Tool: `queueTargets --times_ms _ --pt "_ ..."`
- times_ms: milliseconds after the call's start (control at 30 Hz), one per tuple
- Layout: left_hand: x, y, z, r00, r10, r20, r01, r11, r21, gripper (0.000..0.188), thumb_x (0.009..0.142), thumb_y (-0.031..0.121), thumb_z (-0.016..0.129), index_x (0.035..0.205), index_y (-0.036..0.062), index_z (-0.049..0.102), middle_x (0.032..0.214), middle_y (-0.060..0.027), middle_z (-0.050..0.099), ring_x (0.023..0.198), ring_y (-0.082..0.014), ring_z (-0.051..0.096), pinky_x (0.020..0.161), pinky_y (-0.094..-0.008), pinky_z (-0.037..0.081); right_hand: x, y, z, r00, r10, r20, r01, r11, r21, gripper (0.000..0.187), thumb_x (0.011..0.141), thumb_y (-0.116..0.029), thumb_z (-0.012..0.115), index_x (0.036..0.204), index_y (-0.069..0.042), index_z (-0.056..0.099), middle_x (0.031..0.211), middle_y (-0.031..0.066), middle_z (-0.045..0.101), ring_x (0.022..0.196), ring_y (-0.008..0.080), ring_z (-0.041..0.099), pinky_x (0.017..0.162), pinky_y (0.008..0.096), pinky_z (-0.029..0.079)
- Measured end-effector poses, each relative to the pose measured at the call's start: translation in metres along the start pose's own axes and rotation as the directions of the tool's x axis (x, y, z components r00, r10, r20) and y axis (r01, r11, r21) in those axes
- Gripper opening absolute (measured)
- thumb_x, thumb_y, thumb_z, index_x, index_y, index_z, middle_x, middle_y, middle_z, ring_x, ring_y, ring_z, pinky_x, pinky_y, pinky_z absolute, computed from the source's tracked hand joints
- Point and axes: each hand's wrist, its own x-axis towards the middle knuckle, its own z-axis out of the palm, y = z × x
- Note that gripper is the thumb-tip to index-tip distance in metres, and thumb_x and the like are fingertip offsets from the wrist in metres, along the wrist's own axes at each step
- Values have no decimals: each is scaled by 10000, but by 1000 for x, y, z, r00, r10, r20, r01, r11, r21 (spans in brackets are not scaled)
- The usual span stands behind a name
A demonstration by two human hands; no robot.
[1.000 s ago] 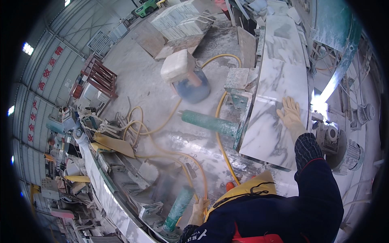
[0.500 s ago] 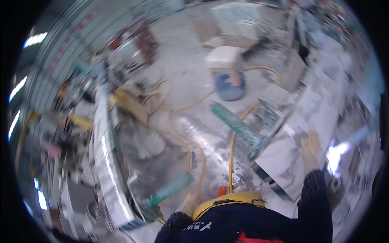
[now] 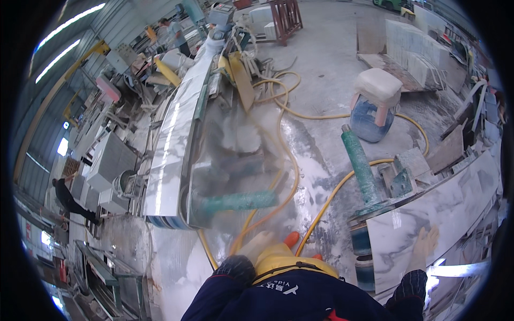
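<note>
1. Right hand (image 3: 425, 247), gloved, lies flat with fingers spread on the white marble slab (image 3: 428, 214) at lower right of the frame; palm down, not gripping anything.
2. Left hand (image 3: 257, 245), gloved, sits at bottom centre just above the yellow apron; blurred, so I cannot tell whether it is spread or closed, and nothing is clearly held in it.
3. The slab lies on a stand at right; a green cylinder (image 3: 360, 166) stands tilted just beside its upper edge.
4. Yellow hose (image 3: 321, 206) runs across the wet grey floor (image 3: 321, 69) from centre toward the blue barrel with a white cushioned seat (image 3: 375, 104), upper right.
5. Second long polished slab (image 3: 174, 144) lies left of centre, a green tube (image 3: 235, 202) lying at its lower end.
6. Progress, judged: the slab is only being touched, no tool is on it, so work on it looks not yet started or paused; the wet floor suggests work with water nearby.
7. Another person (image 3: 67, 198) stands far left, well apart.
</note>
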Motion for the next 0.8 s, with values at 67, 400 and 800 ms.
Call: queueTargets --times_ms 67,400,800 --pt "-30 -13 5 990 -134 -38 125 975 -186 337 1011 339 588 1169 79 733 1044 -61 768 957 -203 716 815 -363 550 1 1 3 1000 8 -6 -9 999 -34 704 1075 -535 425 1625 -102 348 1691 142 317 1574 302 256 1245 555 225" --pt "-154 -182 -41 577 -704 -414 642 705 -303 374 984 348 581 1140 40 723 1035 -114 754 910 -267 725 762 -421 583 16 -23 -37 987 -158 0 158 987 -28 682 1055 -418 512 1549 42 411 1624 249 383 1525 387 328 1269 467 248" --pt "-168 -156 -280 -6 -353 -936 69 933 -353 457 1035 192 560 1419 -56 559 1425 -257 598 1376 -357 527 1171 -405 388 -279 -313 -5 723 -690 -40 578 571 583 617 980 -283 644 1515 -13 495 1553 263 478 1482 406 398 1255 456 276"
